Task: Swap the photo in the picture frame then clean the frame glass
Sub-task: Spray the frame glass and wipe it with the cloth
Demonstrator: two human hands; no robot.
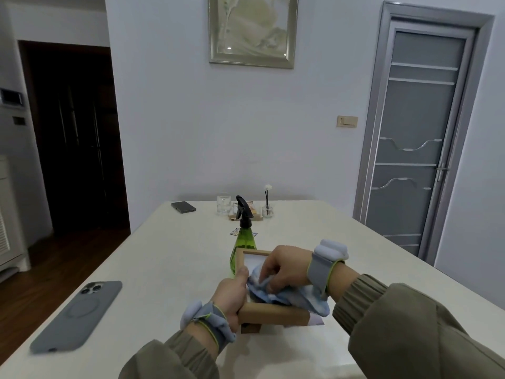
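- The table (169,255) is broad and pale. There is open room on the near left and far right, and the near edge is close below the sleeves, so anything slid nearward could go over.
- The frame (270,313) sits at near centre, face up, with a prop showing under its near rail. I'd judge it light and stiff, wood around a fragile pane (best held by the rails, never by the glass).
- The phone (79,313) lies near left, well apart from the work.
- The cloth (311,299) is blue, soft and floppy. It is bunched on the glass and its tail spills off the frame's right side.
- The bottle (244,242) is green with a black trigger. It stands just beyond the frame's far left corner, looks easy to tip and is likely the nearest hazard to a wide wipe.
- The left hand (232,294) clasps the frame's left rail, with the thumb over the top.
- The right hand (287,269) has curled fingers pinching the cloth against the pane.
- A tumbler (224,205) and a second phone (183,207) sit at the far edge, out of the way.
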